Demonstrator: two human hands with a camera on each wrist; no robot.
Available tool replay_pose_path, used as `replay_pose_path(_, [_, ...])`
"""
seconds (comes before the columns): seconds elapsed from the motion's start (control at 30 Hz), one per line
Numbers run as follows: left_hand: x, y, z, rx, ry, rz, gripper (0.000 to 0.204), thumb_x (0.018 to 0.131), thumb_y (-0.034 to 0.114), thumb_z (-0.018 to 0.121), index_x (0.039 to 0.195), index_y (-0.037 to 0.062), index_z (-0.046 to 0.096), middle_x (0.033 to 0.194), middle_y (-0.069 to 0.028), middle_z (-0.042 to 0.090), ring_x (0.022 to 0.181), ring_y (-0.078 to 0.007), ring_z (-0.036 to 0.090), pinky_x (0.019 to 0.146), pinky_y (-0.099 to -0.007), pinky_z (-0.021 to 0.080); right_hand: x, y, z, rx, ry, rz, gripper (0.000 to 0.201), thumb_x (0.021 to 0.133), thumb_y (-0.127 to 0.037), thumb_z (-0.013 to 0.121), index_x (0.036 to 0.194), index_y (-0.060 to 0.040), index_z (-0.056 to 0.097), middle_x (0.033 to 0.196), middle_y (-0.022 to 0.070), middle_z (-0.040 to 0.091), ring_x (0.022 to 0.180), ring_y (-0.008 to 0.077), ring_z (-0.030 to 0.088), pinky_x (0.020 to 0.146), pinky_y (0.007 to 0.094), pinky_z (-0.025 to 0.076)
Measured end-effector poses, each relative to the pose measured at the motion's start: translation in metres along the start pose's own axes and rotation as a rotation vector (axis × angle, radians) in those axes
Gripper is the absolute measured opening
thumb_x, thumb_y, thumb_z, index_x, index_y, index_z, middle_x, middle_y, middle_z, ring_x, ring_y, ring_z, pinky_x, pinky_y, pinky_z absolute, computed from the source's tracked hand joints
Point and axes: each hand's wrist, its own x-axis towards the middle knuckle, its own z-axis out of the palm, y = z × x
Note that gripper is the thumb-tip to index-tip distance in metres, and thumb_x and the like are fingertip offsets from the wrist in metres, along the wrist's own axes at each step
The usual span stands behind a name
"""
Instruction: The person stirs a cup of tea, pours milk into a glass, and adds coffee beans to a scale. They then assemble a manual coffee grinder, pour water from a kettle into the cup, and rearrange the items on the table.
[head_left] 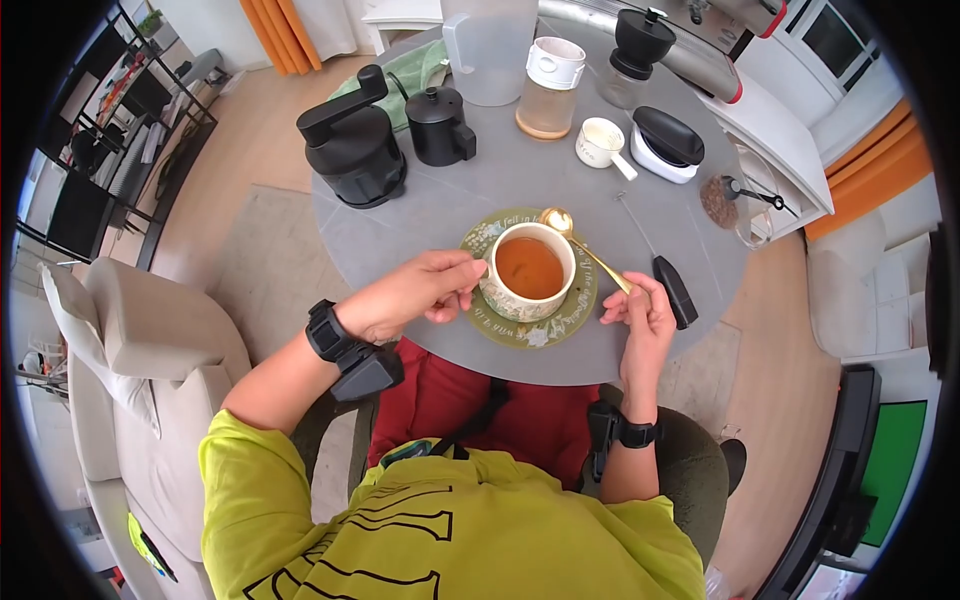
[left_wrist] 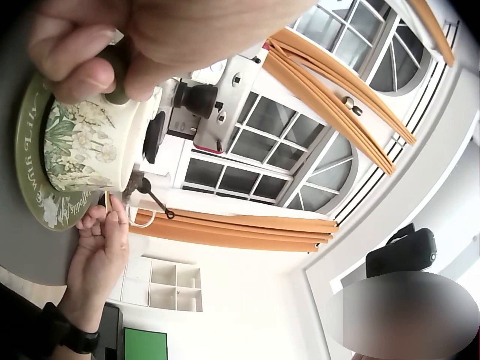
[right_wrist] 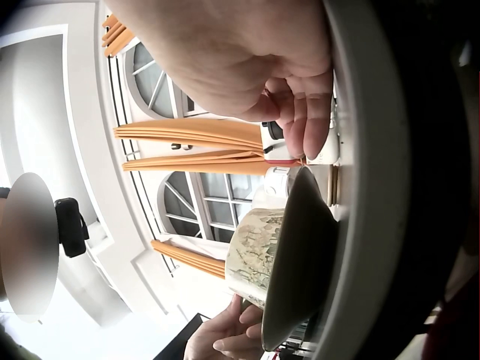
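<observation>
A floral cup (head_left: 522, 306) of amber-brown liquid (head_left: 530, 268) stands on a green saucer (head_left: 583, 298) with white lettering and flowers. My left hand (head_left: 422, 292) pinches the cup's handle on its left side; the left wrist view shows the thumb and fingers around the green handle (left_wrist: 116, 90). On the right, my right hand (head_left: 645, 318) pinches the end of a gold spoon (head_left: 597, 260) between thumb and fingers. The spoon's bowl lies at the saucer's far right rim, beside the cup. In the right wrist view, the right fingers (right_wrist: 311, 135) are close beside the saucer's edge.
A milk frother (head_left: 673, 290) lies right of the saucer. Farther back on the round grey table (head_left: 400, 235) stand a black crank device (head_left: 355, 155), a black kettle (head_left: 437, 125), a white-lidded jar (head_left: 550, 85), a small cream cup (head_left: 600, 143) and a hand grinder (head_left: 640, 50).
</observation>
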Motion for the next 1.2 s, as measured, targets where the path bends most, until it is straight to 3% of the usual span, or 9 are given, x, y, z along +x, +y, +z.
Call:
replay_pose_path(0.57, [-0.054, 0.063, 0.01, 0.047, 0.018, 0.298, 0.032, 0.102, 0.033, 0.043, 0.083, 0.0069, 0.046, 0.073, 0.0017, 0.047, 0.051, -0.004, 0.033, 0.046, -0.0194, 0.026, -0.001, 0.0, 0.003, -0.025, 0.026, 0.021, 0.02, 0.099, -0.012, 0.047, 0.109, 0.0026, 0.056, 0.074, 0.0066, 0.062, 0.061, 0.0103, 0.056, 0.058, 0.0223, 0.046])
replay_pose_path(0.83, [-0.072, 0.074, 0.016, 0.001, 0.076, 0.297, 0.034, 0.099, 0.034, 0.048, 0.089, 0.0015, 0.051, 0.072, -0.0006, 0.05, 0.049, -0.0024, 0.032, 0.043, -0.0184, 0.022, -0.002, -0.006, 0.005, -0.092, 0.028, -0.005, 0.021, 0.099, -0.011, 0.046, 0.11, 0.0032, 0.056, 0.075, 0.0067, 0.063, 0.062, 0.0102, 0.056, 0.059, 0.0224, 0.046])
replay_pose_path(0.9, [-0.073, 0.076, 0.018, -0.01, 0.137, 0.319, 0.026, 0.101, 0.024, 0.044, 0.084, 0.0043, 0.049, 0.071, 0.0017, 0.047, 0.05, -0.0018, 0.031, 0.044, -0.0192, 0.024, -0.002, -0.007, 0.005, -0.073, 0.019, -0.007, 0.02, 0.099, -0.009, 0.045, 0.111, 0.0032, 0.056, 0.076, 0.0078, 0.063, 0.063, 0.0107, 0.057, 0.061, 0.0232, 0.047])
replay_pose_path(1.0, [-0.069, 0.074, 0.021, -0.045, 0.158, 0.371, 0.025, 0.1, 0.022, 0.045, 0.084, 0.0031, 0.049, 0.073, 0.0, 0.05, 0.049, -0.002, 0.032, 0.044, -0.0188, 0.024, -0.002, -0.01, 0.002, -0.062, 0.032, 0.015, 0.02, 0.099, -0.008, 0.045, 0.111, 0.0034, 0.056, 0.076, 0.0083, 0.063, 0.064, 0.011, 0.057, 0.062, 0.024, 0.048])
replay_pose_path(1.2, [-0.066, 0.075, 0.022, -0.049, 0.114, 0.387, 0.025, 0.1, 0.021, 0.045, 0.085, 0.0025, 0.049, 0.072, 0.0013, 0.049, 0.05, -0.0017, 0.032, 0.044, -0.019, 0.025, -0.002, -0.005, 0.003, -0.067, 0.015, 0.031, 0.02, 0.098, -0.007, 0.045, 0.111, 0.0038, 0.056, 0.076, 0.0089, 0.063, 0.063, 0.0113, 0.057, 0.061, 0.0244, 0.048])
